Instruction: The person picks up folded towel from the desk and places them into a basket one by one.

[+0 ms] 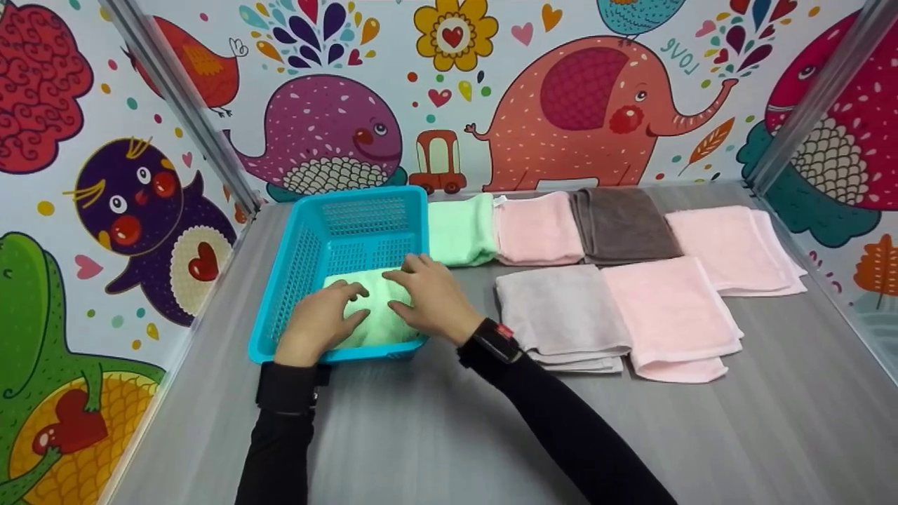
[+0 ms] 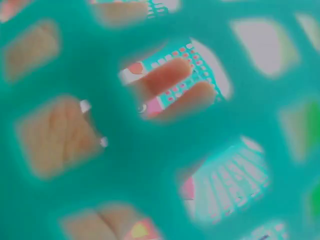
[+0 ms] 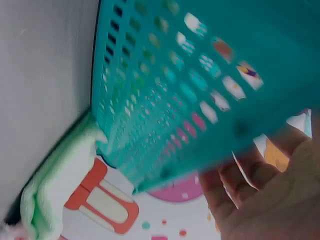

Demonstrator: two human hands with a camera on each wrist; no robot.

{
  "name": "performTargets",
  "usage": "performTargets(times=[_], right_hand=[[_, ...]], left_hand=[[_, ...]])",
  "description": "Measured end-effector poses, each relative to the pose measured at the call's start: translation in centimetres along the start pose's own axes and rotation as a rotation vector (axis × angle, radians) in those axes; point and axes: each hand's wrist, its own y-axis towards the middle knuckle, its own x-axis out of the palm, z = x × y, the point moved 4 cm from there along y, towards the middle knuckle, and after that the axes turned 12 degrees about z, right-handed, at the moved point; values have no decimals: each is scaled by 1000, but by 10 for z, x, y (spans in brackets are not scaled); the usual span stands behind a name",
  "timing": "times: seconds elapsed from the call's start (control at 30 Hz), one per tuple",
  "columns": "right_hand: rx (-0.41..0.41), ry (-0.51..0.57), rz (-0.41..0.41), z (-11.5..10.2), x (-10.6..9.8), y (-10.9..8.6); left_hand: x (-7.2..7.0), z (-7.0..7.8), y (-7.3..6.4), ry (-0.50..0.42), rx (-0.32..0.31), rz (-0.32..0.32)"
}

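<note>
A folded light green towel [image 1: 379, 308] lies in the near half of a blue plastic basket [image 1: 305, 259]. Both hands are over this towel inside the basket. My left hand [image 1: 319, 315] is at its left side, fingers bent loosely and thumb apart. From the right, my right hand [image 1: 438, 298] reaches over the rim, fingers spread on the towel's edge. Through the holes of the basket wall [image 2: 140, 150], the left wrist view shows extended fingers [image 2: 170, 77]. In the right wrist view, the right hand's fingers [image 3: 255, 177] pass over the rim, their tips hidden behind it.
Right of the basket, a back row holds a green towel [image 1: 461, 230], a pink towel [image 1: 539, 229], a dark brown towel [image 1: 624, 224] and another pink one [image 1: 733, 245]. In front lie a grey towel [image 1: 561, 308] and a pink towel [image 1: 670, 315]. Cartoon-printed walls enclose the grey table [image 1: 421, 435].
</note>
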Motion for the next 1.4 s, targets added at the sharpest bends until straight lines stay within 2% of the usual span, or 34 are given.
performTargets(times=[0.17,0.27,0.33,0.43,0.53,0.6,0.67,0.77,0.9,0.97,1.07,1.2,1.27,1.4], right_hand=[[78,63,67,34,-40,-23],[148,51,124,67,-67,-45],[198,18,134,93,-84,-64],[267,-19,91,135,-105,-94],[326,-9,-25,172,-119,-123],[358,21,-106,190,-122,-138],[380,52,-174,200,-122,-148],[389,80,-215,207,-121,-155],[380,59,-224,205,-119,-155],[361,28,-223,202,-116,-153],[352,-12,-220,199,-114,-152],[320,-37,-215,194,-112,-152],[296,-25,-216,189,-109,-150],[279,26,-230,176,-98,-144]], left_hand=[[-5,22,-1,32,37,126],[-8,39,-1,72,75,226],[-9,50,-1,90,97,291],[-8,70,1,83,149,354],[-2,96,1,73,229,387],[5,116,-1,77,288,390],[16,136,-2,78,344,359],[40,166,-4,101,388,233],[78,193,-8,120,368,44],[93,196,-9,105,340,-10],[114,193,-10,67,300,-99],[130,185,-6,1,273,-169],[131,181,-5,-50,263,-160],[129,171,0,-124,223,-96]])
